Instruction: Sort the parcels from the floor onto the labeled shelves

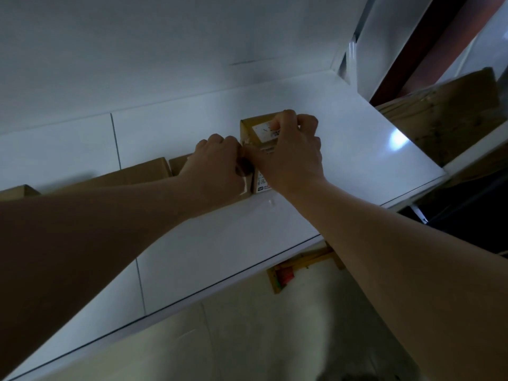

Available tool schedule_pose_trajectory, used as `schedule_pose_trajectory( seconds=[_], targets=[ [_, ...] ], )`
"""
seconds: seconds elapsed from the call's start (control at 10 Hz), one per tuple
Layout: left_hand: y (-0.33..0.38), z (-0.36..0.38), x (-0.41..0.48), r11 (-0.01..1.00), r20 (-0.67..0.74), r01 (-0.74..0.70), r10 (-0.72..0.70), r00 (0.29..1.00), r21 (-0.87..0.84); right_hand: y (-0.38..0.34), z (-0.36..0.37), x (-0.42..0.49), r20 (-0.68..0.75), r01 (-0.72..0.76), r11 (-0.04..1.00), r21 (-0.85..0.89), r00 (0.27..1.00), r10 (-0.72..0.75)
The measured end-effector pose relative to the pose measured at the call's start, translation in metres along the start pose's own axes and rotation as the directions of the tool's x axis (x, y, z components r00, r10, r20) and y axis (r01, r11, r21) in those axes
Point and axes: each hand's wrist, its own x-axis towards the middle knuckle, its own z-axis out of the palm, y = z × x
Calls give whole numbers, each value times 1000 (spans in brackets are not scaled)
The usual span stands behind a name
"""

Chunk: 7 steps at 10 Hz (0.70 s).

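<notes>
A small brown cardboard parcel [251,130] with a white label on top stands on a high white shelf [343,149]. My right hand [291,155] grips the parcel from above and the right, fingers curled over its far top edge. On the parcel's left side, my left hand [220,163] holds it with curled fingers. Both arms reach up and forward. The hands hide most of the parcel's front.
Other brown parcels [143,171] lie in a row on the shelf to the left, touching my left hand's side. A larger box [445,114] sits on a neighbouring shelf at the right. Bare shelf surface lies right of the parcel. A red and yellow label [283,274] hangs below the shelf edge.
</notes>
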Motion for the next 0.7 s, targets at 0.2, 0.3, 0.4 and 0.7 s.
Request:
schedule_pose_trajectory(
  seconds=[0.2, 0.3, 0.4, 0.7],
  targets=[
    [2, -12, -5, 999, 54, -27, 28, 998, -19, -7, -1, -3, 31, -26, 997, -66, 999, 28],
    [4, -22, -11, 999, 61, -45, 45, 997, -5, -11, -3, -6, 31, -63, 989, -132, 997, 68],
    [2, -31, -17, 1000, 50, -31, 31, 998, 1, -19, -6, -13, -43, -59, 986, -154, 998, 53],
    [-5, -70, -62, 1000, 36, -17, 16, 999, 13, -61, -6, -61, -124, 11, 980, -198, 992, -36]
  ],
)
